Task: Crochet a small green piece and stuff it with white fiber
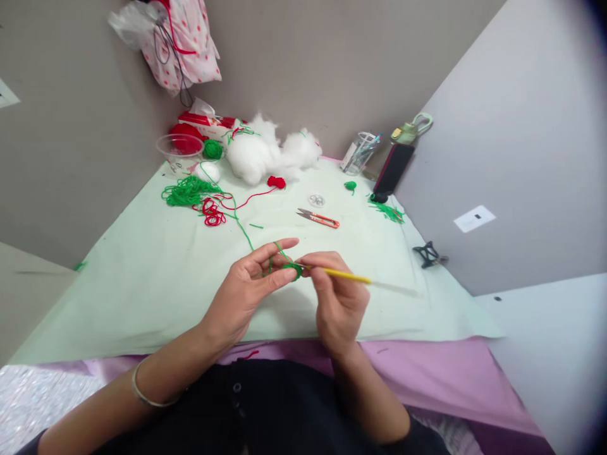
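Note:
Between thumb and fingers, my left hand [253, 278] pinches a small green crochet piece [294, 270]. Green yarn [244, 232] loops over its raised index finger and runs back to a loose green tangle [187, 191] on the table. My right hand [339, 294] grips a yellow-handled crochet hook [348, 275] like a pencil. The hook's tip meets the green piece, partly hidden by the fingers. Beyond the hands lie orange-handled thread snips [318, 218], with a small clear round container [316, 200] just behind them.
White stuffing [256, 151] is heaped at the back, beside a tissue box [203, 123] and a clear plastic tub [180, 151]. Red yarn [213, 212] lies left of centre. A pen holder [359, 153], a leaning phone [393, 169] and a green-lidded bottle [404, 133] stand back right. Partition walls enclose the table.

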